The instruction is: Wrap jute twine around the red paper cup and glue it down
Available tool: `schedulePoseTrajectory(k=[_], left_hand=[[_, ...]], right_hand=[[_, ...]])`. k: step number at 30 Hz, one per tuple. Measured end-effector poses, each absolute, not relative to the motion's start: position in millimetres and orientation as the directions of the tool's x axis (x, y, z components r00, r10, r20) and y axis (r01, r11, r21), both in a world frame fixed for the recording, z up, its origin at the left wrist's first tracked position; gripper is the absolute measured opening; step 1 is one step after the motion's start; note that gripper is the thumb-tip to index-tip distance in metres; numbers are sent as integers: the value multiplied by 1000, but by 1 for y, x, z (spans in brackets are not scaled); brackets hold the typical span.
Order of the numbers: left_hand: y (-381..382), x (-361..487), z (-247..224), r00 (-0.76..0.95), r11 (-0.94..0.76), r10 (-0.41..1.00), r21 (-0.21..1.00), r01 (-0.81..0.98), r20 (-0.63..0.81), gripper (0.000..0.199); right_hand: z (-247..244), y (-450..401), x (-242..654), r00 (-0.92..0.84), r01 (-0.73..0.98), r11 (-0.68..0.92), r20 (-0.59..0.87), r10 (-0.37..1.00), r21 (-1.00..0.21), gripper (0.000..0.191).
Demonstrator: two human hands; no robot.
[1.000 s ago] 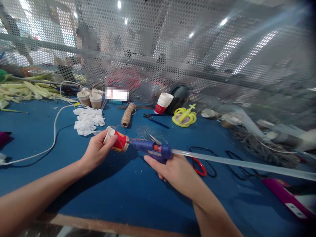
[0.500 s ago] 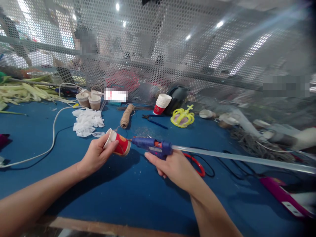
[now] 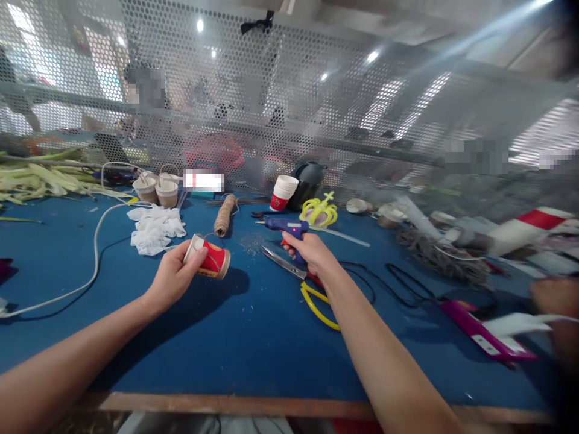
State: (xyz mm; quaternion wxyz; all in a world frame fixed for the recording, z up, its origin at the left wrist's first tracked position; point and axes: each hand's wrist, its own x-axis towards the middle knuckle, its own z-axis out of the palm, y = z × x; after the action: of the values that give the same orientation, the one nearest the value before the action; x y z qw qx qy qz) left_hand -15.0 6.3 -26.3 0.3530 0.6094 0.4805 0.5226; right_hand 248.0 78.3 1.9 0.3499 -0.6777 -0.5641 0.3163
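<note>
My left hand [image 3: 174, 271] holds a red and white paper cup [image 3: 216, 260] tilted on its side, its mouth toward the palm and twine at its base. My right hand [image 3: 307, 250] grips a blue glue gun [image 3: 283, 225] by its handle, the nozzle pointing left, apart from the cup. A clear glue stick [image 3: 346, 237] sticks out of the gun's back. Scissors [image 3: 284, 263] with a yellow handle lie under and beside my right hand. Behind the cup is a roll of twine [image 3: 225, 216].
White gloves [image 3: 156, 229], two twine-wrapped cups [image 3: 166, 191], stacked paper cups [image 3: 283, 191] and a yellow crown-shaped piece [image 3: 319, 212] stand or lie farther back. Rightward are grey cord [image 3: 441, 256], a purple power strip [image 3: 488, 331] and a blurred hand [image 3: 554, 301] at the edge.
The glue gun has moved away from the cup, back and up in view, uncovering the scissors. A blurred hand now shows at the right edge. The camera view has shifted somewhat.
</note>
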Motion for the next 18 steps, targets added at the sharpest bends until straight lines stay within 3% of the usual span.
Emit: schedulePoseTrajectory(k=[4,7,12,15,18], left_hand=[[7,-15,-28,21,-287,957,937,198,289,29],[7,-15,-28,24,-282,959,936,211,284,30],[7,-15,-28,49,-280,960,941,191,276,31],[6,-13,-29,77,-300,954,931,207,290,30],[0,-11,-28,133,-355,935,881,314,329,28]], right_hand=[[-10,100,251,225,684,-218,-83,971,-696,35],[-13,111,249,263,776,-271,-98,960,-570,30],[-4,106,238,292,873,-272,-12,956,-404,37],[12,84,218,166,915,-118,94,982,-386,33],[27,53,188,-141,874,184,129,982,-449,35]])
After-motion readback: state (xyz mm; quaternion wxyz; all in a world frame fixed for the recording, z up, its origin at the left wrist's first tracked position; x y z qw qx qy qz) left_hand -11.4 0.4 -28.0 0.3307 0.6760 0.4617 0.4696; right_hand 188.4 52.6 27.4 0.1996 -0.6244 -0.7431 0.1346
